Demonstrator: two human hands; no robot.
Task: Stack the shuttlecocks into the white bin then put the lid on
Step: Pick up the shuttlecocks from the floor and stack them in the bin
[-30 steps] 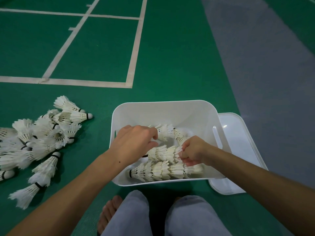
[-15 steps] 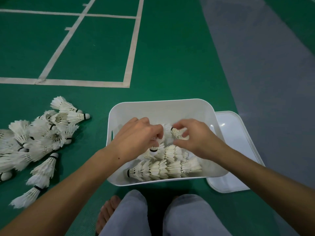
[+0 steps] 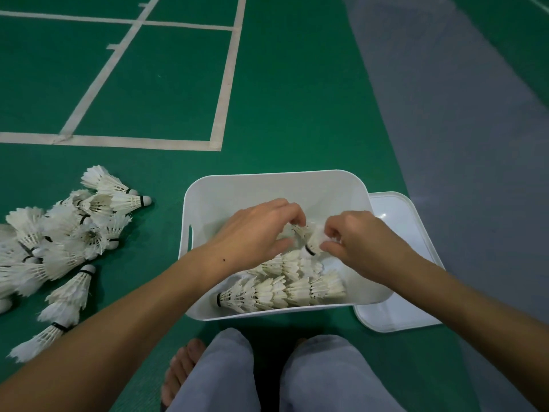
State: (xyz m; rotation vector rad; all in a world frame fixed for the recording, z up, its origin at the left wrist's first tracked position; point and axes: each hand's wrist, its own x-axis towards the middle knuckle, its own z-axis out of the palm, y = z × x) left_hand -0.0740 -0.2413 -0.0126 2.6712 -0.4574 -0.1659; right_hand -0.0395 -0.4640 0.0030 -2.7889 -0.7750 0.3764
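The white bin (image 3: 237, 185) stands on the green floor in front of my knees. Two rows of nested white shuttlecocks (image 3: 282, 291) lie along its near side. Over the middle of the bin my left hand (image 3: 255, 230) and my right hand (image 3: 353, 242) meet, and both pinch a short stack of shuttlecocks (image 3: 312, 236) held between them, its black-banded cork pointing down. The flat white lid (image 3: 398, 221) lies on the floor against the bin's right side, partly under it.
A loose pile of white shuttlecocks (image 3: 62, 242) sprawls on the floor to the left of the bin. My grey-trousered knees (image 3: 267, 376) and a bare foot (image 3: 181, 370) are at the bottom. White court lines (image 3: 225, 72) and a grey floor strip (image 3: 445, 114) lie beyond.
My right hand has risen from the near rows to the middle of the bin and met my left hand. Both now hold a short stack lifted above the rows.
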